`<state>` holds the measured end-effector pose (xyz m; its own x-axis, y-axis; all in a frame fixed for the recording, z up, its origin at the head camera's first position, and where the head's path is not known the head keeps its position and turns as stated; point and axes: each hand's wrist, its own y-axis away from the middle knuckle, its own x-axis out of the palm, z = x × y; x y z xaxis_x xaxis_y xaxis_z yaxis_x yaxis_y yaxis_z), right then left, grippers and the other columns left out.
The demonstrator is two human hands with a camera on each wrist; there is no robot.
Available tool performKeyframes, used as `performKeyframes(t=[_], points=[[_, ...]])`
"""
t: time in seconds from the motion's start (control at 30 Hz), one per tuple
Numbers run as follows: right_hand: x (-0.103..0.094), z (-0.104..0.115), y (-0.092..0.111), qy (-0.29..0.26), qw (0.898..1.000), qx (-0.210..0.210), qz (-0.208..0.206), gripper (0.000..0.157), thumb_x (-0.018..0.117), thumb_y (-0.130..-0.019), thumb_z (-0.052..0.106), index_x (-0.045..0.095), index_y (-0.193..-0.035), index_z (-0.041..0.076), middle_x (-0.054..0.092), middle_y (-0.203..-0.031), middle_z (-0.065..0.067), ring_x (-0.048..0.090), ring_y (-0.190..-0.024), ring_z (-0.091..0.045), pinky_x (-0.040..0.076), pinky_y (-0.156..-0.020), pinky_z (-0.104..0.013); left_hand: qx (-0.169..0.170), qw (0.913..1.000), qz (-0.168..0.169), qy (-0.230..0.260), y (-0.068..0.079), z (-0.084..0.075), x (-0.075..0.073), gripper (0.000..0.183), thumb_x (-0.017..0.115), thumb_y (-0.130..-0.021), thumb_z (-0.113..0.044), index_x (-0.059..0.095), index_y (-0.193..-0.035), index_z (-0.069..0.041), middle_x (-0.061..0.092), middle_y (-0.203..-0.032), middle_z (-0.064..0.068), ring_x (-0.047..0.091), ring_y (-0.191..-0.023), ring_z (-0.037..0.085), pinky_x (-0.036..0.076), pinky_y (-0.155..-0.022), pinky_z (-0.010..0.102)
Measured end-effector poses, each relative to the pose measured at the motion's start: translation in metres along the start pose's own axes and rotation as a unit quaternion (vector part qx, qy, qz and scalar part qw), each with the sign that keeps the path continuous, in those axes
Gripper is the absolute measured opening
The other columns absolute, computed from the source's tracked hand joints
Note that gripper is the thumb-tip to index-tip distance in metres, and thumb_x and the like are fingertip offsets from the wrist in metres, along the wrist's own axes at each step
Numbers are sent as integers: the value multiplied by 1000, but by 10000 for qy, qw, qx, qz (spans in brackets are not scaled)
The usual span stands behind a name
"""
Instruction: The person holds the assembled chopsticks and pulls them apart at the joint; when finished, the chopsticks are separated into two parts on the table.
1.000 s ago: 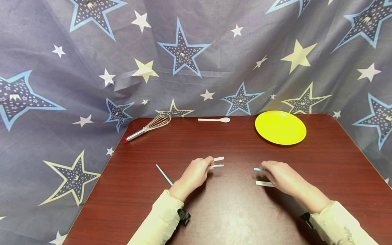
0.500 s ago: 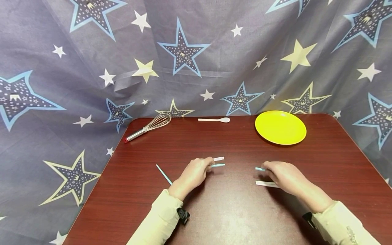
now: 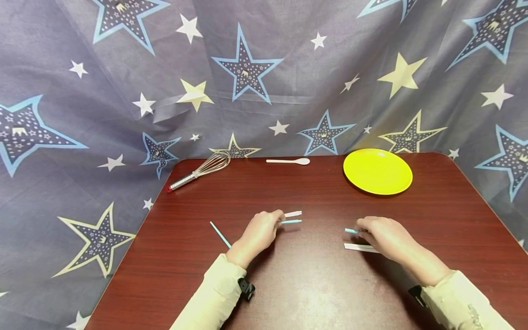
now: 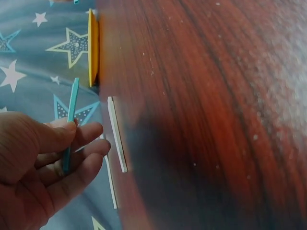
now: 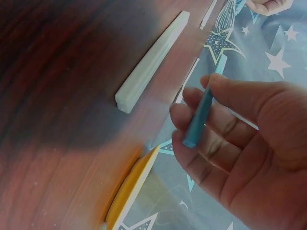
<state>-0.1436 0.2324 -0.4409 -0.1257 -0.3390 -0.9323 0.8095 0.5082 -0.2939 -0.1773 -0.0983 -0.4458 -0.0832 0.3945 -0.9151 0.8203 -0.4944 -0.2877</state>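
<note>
Blue stick (image 4: pixel 72 103): pinched in my left hand (image 3: pixel 260 231), above table (image 3: pixel 313 195). Second blue stick (image 5: pixel 205 108): pinched in my right hand (image 3: pixel 385 236), near white stick (image 5: pixel 152 63). Both likely light, stiff, breakable if bent; slim sides may slip; best hold: mid-length, thumb against fingertips.

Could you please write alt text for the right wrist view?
The right hand pinches a blue stick over a reddish-brown table where a pale stick lies. A yellow plate is partly visible, with starry cloth beyond.
</note>
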Motion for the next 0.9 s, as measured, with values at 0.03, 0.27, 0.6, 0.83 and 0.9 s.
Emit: performKeyframes(t=[0.03,0.27,0.6,0.83,0.9], points=[[0,0,0,28,10000,-21,-19,32,80,-76,5,52,-73,22,41,-66,15,38,-57,-5,36,-53,-25,-64,10000,-34,-24,0,0,0,6,69,-88,-6,66,-90,-11,69,-77,3,67,-71,24,53,-62,40],[0,1,0,123,9999,-30,-2,30,79,-77,4,55,-74,21,41,-69,13,39,-58,-6,37,-53,-25,-451,9985,-180,-264,-1,1,1,7,73,-85,-11,66,-85,-13,69,-75,2,67,-68,26,52,-59,41],[2,1,0,180,9995,26,239,29,78,-77,2,54,-72,19,43,-68,12,40,-59,-7,38,-54,-27,-668,9968,-135,-413,-7,4,7,6,74,-84,-15,67,-82,-15,68,-79,-2,67,-75,23,52,-63,40],[6,1,-2,18,9996,1,298,25,79,-75,3,61,-74,20,53,-69,14,49,-60,-6,43,-55,-29,-827,9954,-123,-474,-12,5,14,5,74,-81,-12,69,-81,-14,55,-79,-2,60,-84,21,53,-68,37],[6,2,-2,-19,9994,31,336,25,79,-74,2,62,-73,21,54,-69,15,50,-60,-6,44,-55,-29,-854,9951,-124,-490,-13,5,16,5,73,-81,-12,69,-80,-14,55,-79,-2,59,-84,22,53,-68,37]])
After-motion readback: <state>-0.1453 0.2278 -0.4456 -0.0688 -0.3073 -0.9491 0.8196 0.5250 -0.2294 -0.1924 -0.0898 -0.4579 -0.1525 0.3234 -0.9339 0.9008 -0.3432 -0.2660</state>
